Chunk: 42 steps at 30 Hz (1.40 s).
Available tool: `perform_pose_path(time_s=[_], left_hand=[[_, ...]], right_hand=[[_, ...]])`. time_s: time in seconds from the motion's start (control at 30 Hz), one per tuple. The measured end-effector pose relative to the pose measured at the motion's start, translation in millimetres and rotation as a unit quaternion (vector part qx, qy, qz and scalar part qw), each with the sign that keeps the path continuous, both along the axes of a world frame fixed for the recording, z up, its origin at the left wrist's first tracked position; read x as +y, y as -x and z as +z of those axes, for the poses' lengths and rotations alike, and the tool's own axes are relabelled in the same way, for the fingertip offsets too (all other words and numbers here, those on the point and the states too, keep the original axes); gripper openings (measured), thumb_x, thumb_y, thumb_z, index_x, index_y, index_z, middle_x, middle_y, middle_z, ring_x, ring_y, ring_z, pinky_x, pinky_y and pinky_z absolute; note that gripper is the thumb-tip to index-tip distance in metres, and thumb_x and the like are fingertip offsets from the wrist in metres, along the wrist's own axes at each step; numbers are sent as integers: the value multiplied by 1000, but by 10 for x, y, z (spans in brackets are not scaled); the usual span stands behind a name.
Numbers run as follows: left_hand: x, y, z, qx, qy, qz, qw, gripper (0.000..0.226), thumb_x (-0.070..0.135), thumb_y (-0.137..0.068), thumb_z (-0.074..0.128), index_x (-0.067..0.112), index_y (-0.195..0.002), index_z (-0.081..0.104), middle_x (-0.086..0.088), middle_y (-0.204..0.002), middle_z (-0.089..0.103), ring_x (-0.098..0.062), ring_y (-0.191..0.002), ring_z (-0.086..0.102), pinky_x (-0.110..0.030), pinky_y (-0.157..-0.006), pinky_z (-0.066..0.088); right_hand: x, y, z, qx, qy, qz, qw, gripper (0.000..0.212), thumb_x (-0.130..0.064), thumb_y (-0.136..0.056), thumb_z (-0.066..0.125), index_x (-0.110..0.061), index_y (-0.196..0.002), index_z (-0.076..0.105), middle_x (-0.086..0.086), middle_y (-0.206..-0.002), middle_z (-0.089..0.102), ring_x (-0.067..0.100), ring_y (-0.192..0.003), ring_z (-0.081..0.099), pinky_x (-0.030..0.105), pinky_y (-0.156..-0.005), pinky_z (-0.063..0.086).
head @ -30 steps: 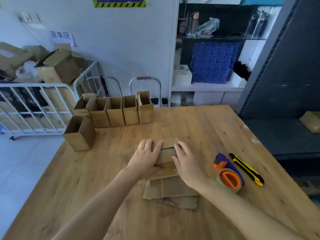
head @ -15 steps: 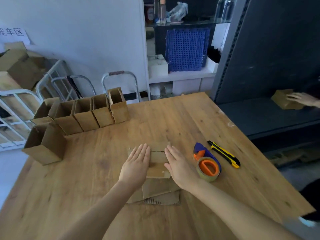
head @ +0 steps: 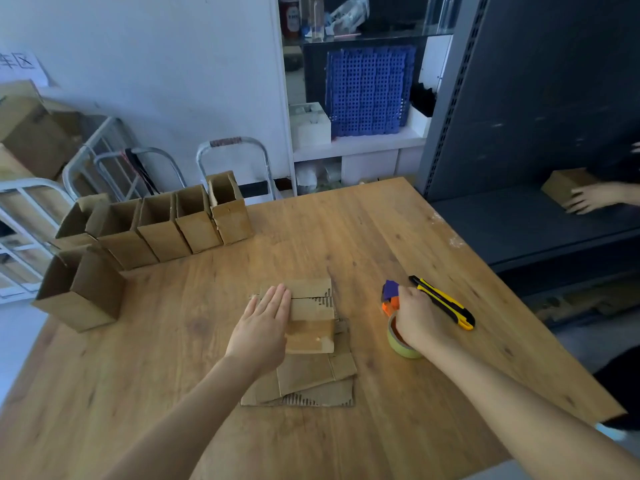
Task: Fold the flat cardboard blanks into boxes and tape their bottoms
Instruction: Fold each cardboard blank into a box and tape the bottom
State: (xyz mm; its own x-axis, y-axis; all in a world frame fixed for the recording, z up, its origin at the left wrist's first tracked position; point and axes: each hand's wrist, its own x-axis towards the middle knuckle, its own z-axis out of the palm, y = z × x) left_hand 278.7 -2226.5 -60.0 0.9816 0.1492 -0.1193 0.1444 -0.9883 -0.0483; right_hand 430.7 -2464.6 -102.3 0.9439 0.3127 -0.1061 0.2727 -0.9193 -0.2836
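A small cardboard box point(head: 311, 315) lies upside down in the middle of the wooden table point(head: 173, 341), its bottom flaps folded shut. My left hand point(head: 263, 323) presses flat on those flaps with straight fingers. Under the box lies a short stack of flat cardboard blanks point(head: 311, 386). To the right, my right hand point(head: 417, 320) curls over the tape dispenser point(head: 394, 313), an orange and purple holder with a roll of tape. Whether the fingers grip it firmly is hard to see.
A yellow and black utility knife point(head: 443, 303) lies just right of the dispenser. Several folded open boxes point(head: 166, 226) stand in a row at the table's far left. Another person's hand point(head: 588, 200) touches a box on the dark shelf at right.
My right hand left the box flaps and moved right onto the tape dispenser. My left hand stays pressing on the box. The camera view swung right.
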Motion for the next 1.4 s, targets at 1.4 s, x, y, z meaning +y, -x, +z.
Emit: perform_pose_path(time_s=[1.4], left_hand=[[37,65,-36,3,61,3,998,96,31,-89,57,15,-151,-15,1,-159,-18,-16,-146,-16,-37,-121,4]], right_hand=[[515,32,918,13,-287,186,940,49,-39,-83,62,-45,-130,50,-14,-123,55,5,-109,54,32,-93,47]])
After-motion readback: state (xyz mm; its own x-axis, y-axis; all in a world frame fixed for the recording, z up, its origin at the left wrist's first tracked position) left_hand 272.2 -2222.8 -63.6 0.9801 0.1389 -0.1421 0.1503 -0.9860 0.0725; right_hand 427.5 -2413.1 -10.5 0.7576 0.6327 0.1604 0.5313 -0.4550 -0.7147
